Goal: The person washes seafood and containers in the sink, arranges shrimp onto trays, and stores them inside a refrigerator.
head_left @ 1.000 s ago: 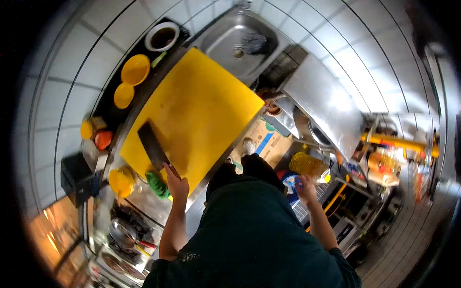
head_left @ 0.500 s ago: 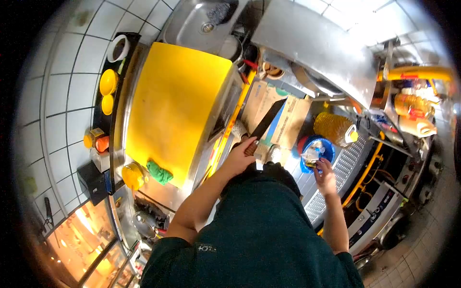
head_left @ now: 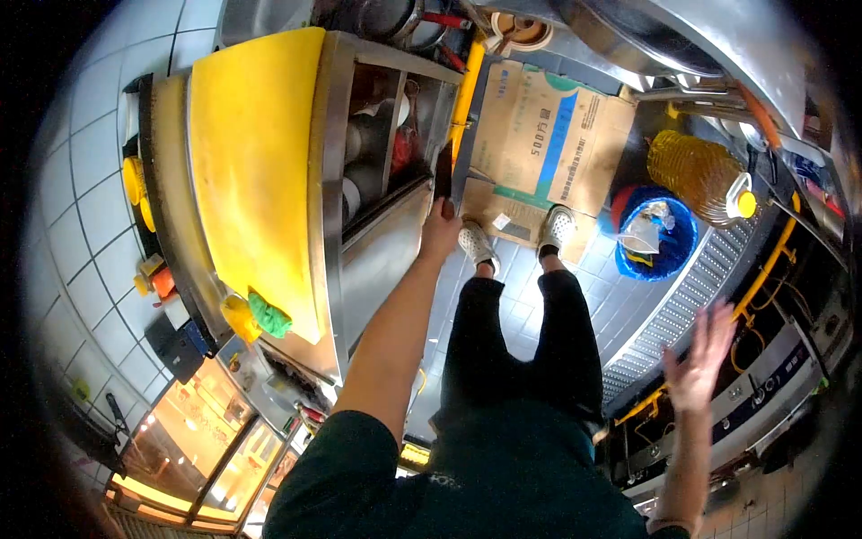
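My left hand [head_left: 440, 232] is wrapped round the handle of a kitchen knife [head_left: 444, 169], low beside the steel cabinet's front. Its dark blade points away from me, seen nearly edge-on. My right hand [head_left: 703, 357] is empty, slightly blurred, with its fingers spread. It hovers at the right, nearer to me than the blue-lined bin [head_left: 685, 241]. Crumpled packaging [head_left: 639, 235] and other rubbish lie in the bin.
A yellow cutting board [head_left: 256, 180] covers the cabinet at the left, with a green cloth [head_left: 269, 314] at its near edge. Flattened cardboard [head_left: 512, 126] lies on the floor under my shoes. A large oil jug [head_left: 696, 171] stands behind the bin. A yellow pipe [head_left: 763, 260] runs along the right.
My right hand has left the bin, drawn back to the right and spread its fingers. The knife has moved left, close to the cabinet. My view has tilted down towards my feet.
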Available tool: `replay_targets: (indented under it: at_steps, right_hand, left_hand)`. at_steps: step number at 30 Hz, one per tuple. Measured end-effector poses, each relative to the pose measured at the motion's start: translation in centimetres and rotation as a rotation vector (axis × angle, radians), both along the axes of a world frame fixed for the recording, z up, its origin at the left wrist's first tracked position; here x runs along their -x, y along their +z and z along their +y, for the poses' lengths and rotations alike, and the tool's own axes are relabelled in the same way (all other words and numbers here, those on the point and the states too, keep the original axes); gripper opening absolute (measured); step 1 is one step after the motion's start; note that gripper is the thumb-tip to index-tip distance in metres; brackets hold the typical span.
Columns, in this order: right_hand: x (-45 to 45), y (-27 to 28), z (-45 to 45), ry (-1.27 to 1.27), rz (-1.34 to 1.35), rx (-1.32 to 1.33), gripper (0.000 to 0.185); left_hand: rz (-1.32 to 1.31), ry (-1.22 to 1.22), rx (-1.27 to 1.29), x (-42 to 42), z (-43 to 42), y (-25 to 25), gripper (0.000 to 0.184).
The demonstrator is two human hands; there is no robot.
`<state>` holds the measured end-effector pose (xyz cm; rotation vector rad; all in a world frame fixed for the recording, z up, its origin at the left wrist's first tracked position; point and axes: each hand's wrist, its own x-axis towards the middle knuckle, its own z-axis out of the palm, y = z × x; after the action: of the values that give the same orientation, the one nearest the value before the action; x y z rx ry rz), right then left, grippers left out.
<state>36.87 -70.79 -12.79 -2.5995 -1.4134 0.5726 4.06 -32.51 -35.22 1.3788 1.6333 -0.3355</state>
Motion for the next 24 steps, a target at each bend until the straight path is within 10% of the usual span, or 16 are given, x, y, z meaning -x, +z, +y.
replay_targets:
  at_steps: [8, 14, 18, 24]
  right_hand:
    - [-8.5, -2.3, 22.4, 0.232, -0.479, -0.414, 0.082]
    - [7.9, -31.7, 18.7, 0.018, 0.093, -0.125, 0.075]
    - [20.5, -54.0, 14.6, -0.280, 0.270, 0.152, 0.070]
    - [28.2, -72.4, 10.0, -0.547, 0.189, 0.365, 0.063]
  left_hand:
    - [-0.052, -0.081, -0.256, 1.7, 7.1, -16.8, 0.066]
    - [-0.262, -0.163, -0.438, 5.4, 10.7, -32.8, 0.068]
    - [-0.219, -0.143, -0.450, 5.1, 11.9, -33.8, 0.065]
    - [-0.016, -0.385, -0.876, 9.2, 15.6, -42.2, 0.054]
